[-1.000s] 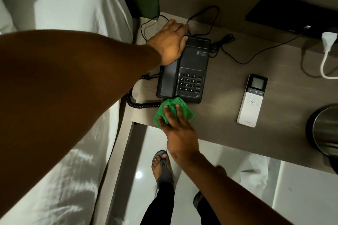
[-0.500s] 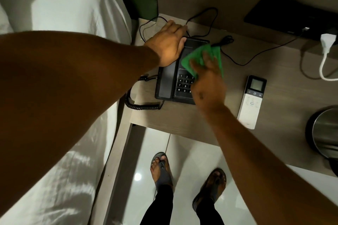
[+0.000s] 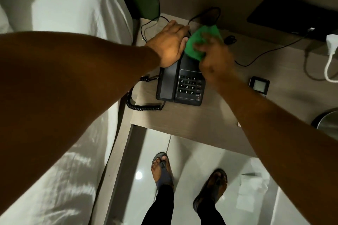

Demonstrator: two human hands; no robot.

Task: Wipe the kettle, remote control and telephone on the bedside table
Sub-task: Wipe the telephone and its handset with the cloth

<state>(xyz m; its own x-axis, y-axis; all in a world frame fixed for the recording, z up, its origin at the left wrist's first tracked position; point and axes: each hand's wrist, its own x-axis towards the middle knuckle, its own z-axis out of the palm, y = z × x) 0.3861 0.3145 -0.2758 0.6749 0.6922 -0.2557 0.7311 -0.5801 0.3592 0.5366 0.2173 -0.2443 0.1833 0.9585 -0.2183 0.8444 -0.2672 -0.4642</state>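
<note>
Green cloth (image 3: 199, 43) is the brightest thing in the head view, bunched under the right hand (image 3: 214, 56) at the far end of the black telephone (image 3: 180, 86). The fingers of the right hand are curled over the cloth and press it down on the telephone; this hand is blurred, so the exact grip is not clear. The left hand (image 3: 169, 44) lies flat on the far end of the handset, on the left side of the telephone, with the fingers held together and stretched out, its fingertips just beside the cloth. The telephone stands on the wooden surface (image 3: 192, 120) near its left edge, with the keypad facing up and uncovered. A coiled cord (image 3: 139, 104) runs from the left side of the telephone and curves along the near edge of the surface. The remote control (image 3: 259, 85) lies to the right of the telephone, mostly hidden behind the right forearm, only the end with its small screen is seen. The kettle (image 3: 327, 120) is at the right border of the picture, only a part of its metal body shows. Thin black cables (image 3: 265, 55) lie behind the telephone. A white plug (image 3: 332, 45) is in the far right corner. A bed with a white sheet (image 3: 73, 5) is at the left.
</note>
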